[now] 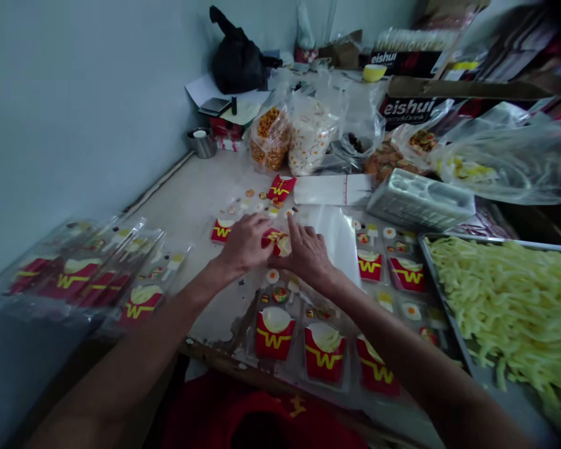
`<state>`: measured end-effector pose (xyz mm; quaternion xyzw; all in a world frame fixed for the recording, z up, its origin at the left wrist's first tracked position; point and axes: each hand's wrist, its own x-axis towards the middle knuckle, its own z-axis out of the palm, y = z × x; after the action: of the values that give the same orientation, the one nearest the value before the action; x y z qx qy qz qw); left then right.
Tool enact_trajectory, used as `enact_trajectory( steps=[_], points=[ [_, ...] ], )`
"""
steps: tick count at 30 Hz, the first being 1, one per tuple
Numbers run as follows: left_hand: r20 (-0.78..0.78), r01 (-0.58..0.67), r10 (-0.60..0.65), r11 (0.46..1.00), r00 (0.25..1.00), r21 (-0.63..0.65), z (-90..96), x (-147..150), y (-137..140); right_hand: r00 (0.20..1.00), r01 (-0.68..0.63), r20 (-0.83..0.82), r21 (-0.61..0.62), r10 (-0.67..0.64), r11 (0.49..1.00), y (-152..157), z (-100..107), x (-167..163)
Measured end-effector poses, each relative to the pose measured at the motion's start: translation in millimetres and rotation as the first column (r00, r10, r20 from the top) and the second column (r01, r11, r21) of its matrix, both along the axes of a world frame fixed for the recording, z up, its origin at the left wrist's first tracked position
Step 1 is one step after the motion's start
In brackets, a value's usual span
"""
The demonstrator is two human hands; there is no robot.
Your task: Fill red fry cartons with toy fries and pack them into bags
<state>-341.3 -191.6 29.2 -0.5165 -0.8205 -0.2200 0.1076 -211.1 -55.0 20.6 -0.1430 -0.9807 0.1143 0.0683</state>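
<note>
Over the middle of the table, my left hand (247, 244) and my right hand (307, 254) meet around a small red fry box (272, 235) with a yellow W and pale pieces at its opening. Fingers of both hands are closed on it and partly cover it. Just left of my left hand lies another red fry box (220, 231). Beyond the hands sits a further red fry box (281, 187). In front of my right hand, clear plastic trays hold fry boxes (274, 333) with small toy-like food pieces. A clear plastic sheet (343, 240) lies beside my right hand.
Filled clear packs (77, 274) overlap at the left edge. A metal tray (453, 318) of pale fry-shaped strips stands at right. Bags of small pieces (270, 140), a white plastic basket (418, 199) and cardboard boxes (449, 100) line the back. A wall (75, 112) bounds the left.
</note>
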Motion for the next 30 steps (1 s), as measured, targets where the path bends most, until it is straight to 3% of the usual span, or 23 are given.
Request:
enact_trajectory(
  steps=[4,7,12,19,25,30],
  points=[
    [0.012,-0.003,0.005,0.990,1.000,-0.142,-15.6,15.2,-2.5,0.994,-0.020,0.111,0.131,0.005,0.991,11.7,9.0,34.1],
    [-0.007,-0.013,0.011,0.973,1.000,-0.232,-14.0,16.1,5.9,0.977,0.058,0.199,0.132,-0.083,0.990,19.7,8.9,57.0],
    [-0.037,-0.060,0.050,0.924,0.998,-0.378,-6.8,17.8,21.8,0.980,0.107,0.159,0.104,-0.122,0.989,20.3,-4.6,61.2],
    [-0.042,-0.099,0.090,0.906,0.995,-0.412,-1.1,24.8,35.7,0.984,0.112,0.128,0.089,-0.123,0.990,14.8,-1.3,56.8],
    [-0.067,-0.076,0.052,0.905,0.996,-0.419,17.0,22.2,36.5,0.983,0.118,0.131,0.084,-0.128,0.990,13.4,-3.5,57.1],
    [-0.039,-0.058,0.046,0.915,0.998,-0.399,17.3,43.5,34.0,0.990,0.106,0.086,0.046,-0.109,0.993,5.4,3.4,53.4]
  ],
)
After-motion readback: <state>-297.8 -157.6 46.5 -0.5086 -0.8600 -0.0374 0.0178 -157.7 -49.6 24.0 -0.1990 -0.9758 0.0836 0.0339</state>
